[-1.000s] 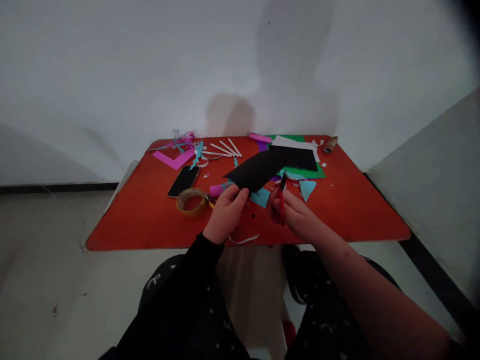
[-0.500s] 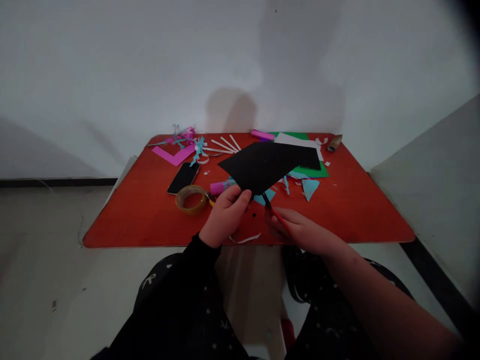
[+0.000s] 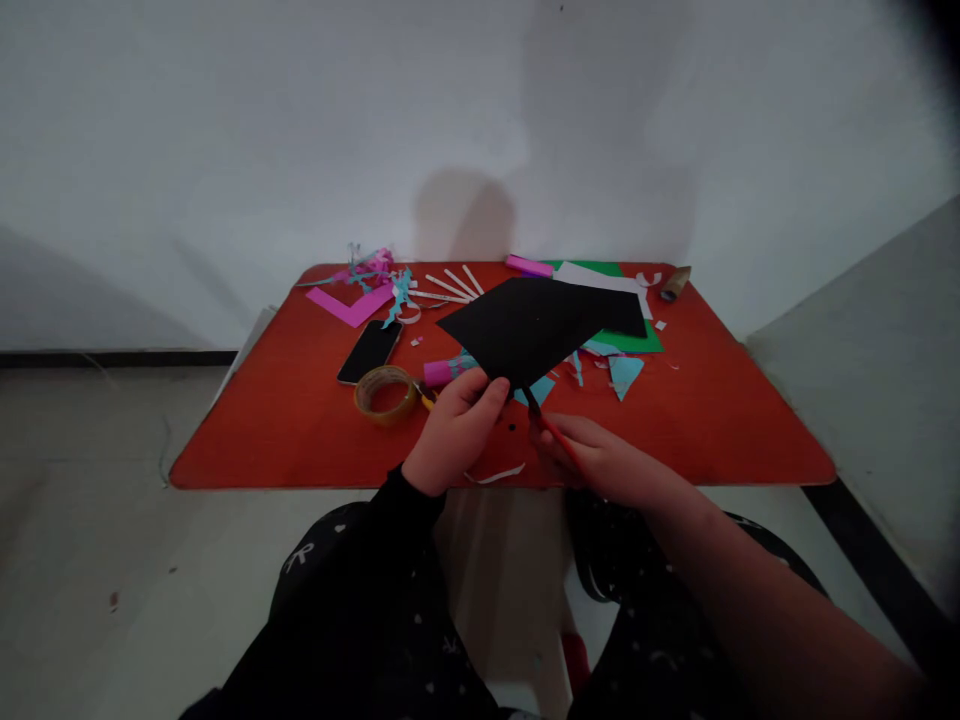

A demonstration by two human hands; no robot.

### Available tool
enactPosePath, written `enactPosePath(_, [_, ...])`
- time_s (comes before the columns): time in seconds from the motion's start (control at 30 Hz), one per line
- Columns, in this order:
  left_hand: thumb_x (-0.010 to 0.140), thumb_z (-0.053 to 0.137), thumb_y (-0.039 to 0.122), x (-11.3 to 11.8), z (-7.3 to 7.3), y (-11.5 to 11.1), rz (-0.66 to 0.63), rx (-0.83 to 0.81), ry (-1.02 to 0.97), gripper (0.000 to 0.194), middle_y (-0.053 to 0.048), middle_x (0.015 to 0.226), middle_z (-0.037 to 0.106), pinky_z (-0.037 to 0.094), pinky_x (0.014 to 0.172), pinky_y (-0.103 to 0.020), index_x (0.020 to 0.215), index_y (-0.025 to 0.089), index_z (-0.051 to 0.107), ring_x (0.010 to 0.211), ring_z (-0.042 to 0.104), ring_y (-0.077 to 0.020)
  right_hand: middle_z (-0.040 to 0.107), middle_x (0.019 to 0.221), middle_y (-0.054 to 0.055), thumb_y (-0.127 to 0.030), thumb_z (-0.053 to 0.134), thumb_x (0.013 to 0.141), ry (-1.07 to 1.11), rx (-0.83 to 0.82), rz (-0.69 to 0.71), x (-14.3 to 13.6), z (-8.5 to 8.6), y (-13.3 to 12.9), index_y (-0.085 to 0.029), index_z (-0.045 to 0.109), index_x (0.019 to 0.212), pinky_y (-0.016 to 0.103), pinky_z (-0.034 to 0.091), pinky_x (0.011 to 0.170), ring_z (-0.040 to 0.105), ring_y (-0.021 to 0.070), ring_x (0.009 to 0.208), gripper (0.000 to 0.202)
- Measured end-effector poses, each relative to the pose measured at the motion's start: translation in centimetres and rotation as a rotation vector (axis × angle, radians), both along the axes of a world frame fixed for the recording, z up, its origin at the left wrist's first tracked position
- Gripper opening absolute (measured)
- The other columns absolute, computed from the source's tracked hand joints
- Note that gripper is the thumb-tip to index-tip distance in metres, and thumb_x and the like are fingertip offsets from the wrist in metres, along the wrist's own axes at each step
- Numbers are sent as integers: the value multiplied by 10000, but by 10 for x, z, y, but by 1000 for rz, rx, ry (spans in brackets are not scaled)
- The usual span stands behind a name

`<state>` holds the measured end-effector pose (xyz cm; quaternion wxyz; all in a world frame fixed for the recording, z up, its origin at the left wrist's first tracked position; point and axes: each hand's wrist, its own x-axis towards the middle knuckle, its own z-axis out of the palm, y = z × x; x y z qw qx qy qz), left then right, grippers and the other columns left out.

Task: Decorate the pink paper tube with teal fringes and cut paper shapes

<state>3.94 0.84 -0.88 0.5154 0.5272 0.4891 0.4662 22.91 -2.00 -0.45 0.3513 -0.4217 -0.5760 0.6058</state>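
The left hand (image 3: 455, 430) pinches the near corner of a black paper sheet (image 3: 534, 328), holding it up just above the red worktop (image 3: 300, 430), and the right hand (image 3: 592, 460) is wrapped around red-handled scissors (image 3: 546, 425) whose tip sits right at the sheet's lower edge. Looks to me like a cut just starting; whether the blades are apart is too small to tell. The next move calls for a steady feed of paper into the blades, left fingers kept clear. A tape roll (image 3: 385, 393), phone (image 3: 368, 351) and coloured scraps (image 3: 622, 372) lie around.
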Motion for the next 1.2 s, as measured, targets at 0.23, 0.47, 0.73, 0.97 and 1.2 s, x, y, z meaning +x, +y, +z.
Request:
enactPosePath(0.23, [869, 653, 445, 0, 1, -1, 6, -8, -9, 382, 54, 617, 452, 335, 550, -227, 680, 210, 419, 577, 405, -91, 457, 579, -26, -512, 608, 956, -44, -45, 101, 1, -4, 1, -225, 575, 709, 264, 359, 529, 416, 150, 578, 380])
enactPosePath(0.47, [866, 664, 463, 5, -2, -3, 62, -26, -65, 418, 54, 605, 449, 355, 558, -228, 665, 213, 397, 582, 424, -93, 442, 616, -28, -518, 574, 967, -24, -73, 75, -4, -4, -1, -233, 521, 731, 266, 321, 494, 358, 136, 551, 374])
enactPosePath(0.73, [856, 684, 510, 13, -2, -7, 112, -40, -134, 413, 44, 621, 512, 400, 566, -223, 687, 201, 469, 582, 466, -90, 389, 625, -50, -562, 554, 965, 13, -133, 68, -6, -12, 1, -230, 462, 759, 240, 251, 450, 296, 109, 536, 402])
enactPosePath(0.97, [871, 665, 496, 19, 0, -8, 107, -37, -181, 354, 33, 645, 570, 425, 582, -225, 734, 192, 545, 588, 501, -89, 366, 615, -59, -577, 562, 952, 36, -119, 55, -9, -12, 1, -227, 453, 756, 231, 238, 435, 280, 99, 522, 416])
enactPosePath(1.2, [879, 655, 501, 19, -2, -10, 115, -35, -182, 353, 24, 667, 585, 438, 594, -228, 746, 189, 555, 606, 516, -94, 369, 599, -57, -606, 573, 938, 23, -149, 34, -12, -13, 1, -234, 445, 748, 227, 230, 415, 281, 99, 502, 437])
